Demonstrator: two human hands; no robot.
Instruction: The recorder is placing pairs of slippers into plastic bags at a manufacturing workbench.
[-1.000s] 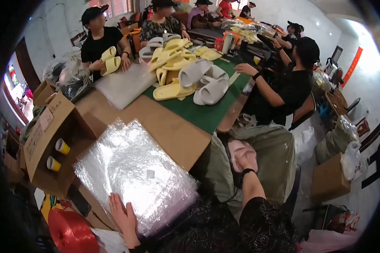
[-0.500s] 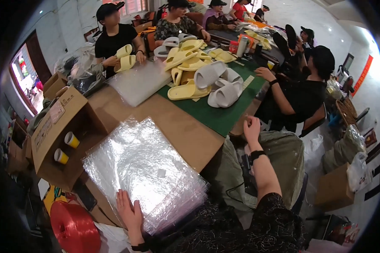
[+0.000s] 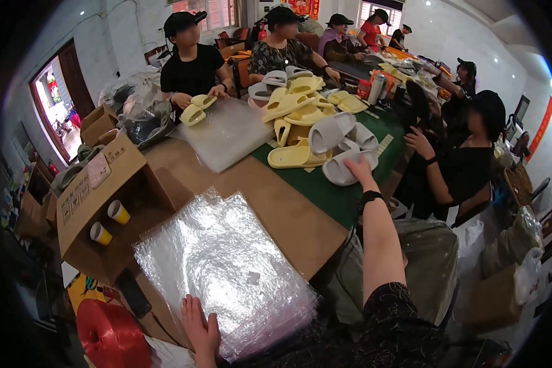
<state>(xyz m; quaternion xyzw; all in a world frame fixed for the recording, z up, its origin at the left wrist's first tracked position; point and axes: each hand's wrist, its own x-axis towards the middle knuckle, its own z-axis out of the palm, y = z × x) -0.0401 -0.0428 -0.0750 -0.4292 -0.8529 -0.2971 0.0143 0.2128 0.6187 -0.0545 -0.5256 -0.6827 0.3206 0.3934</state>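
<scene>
My left hand lies flat on the lower left edge of a stack of clear plastic bags, fingers stretched out. With my right arm reaching forward, my right hand has closed on the near end of a grey slipper. This slipper lies at the front of a pile on a green mat. Another grey slipper rests just behind it. Several yellow slippers are heaped to the left and behind. How far my fingers reach round the slipper is partly hidden.
An open cardboard box with two yellow-and-white cups stands at left, near a red twine roll. Across the table, a person handles yellow slippers above another plastic bag stack. Another person sits at right.
My right hand has moved forward from the table's right edge onto the grey slipper. My left hand stays on the bags. The person across has lowered the yellow slippers. The view has shifted.
</scene>
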